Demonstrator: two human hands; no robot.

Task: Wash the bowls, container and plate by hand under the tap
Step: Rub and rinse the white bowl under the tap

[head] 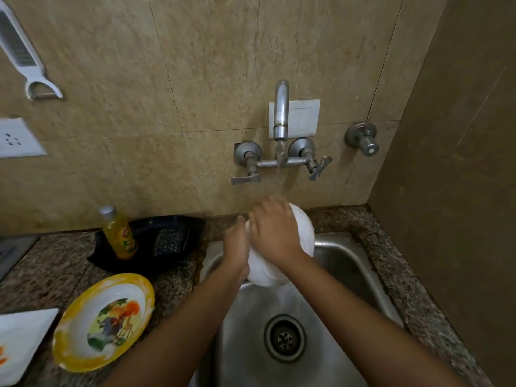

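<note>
Both my hands hold a white bowl (303, 233) over the steel sink (346, 263), under water running from the wall tap (280, 113). My left hand (236, 247) grips the bowl's left side. My right hand (275, 227) lies flat over its outer surface, covering much of it. Water spills off the bowl's lower edge toward the drain (284, 337). On the counter to the left lies a soapy yellow-rimmed plate (83, 336) with a cartoon print. A white square dish (22, 342) sits at the far left edge.
A yellow dish-soap bottle (118, 233) stands in a black tray (173, 227) holding a scrub pad (170, 241), behind the plate. A peeler (25, 57) hangs on the tiled wall. A spare valve (363, 141) projects right of the tap. A side wall closes the right.
</note>
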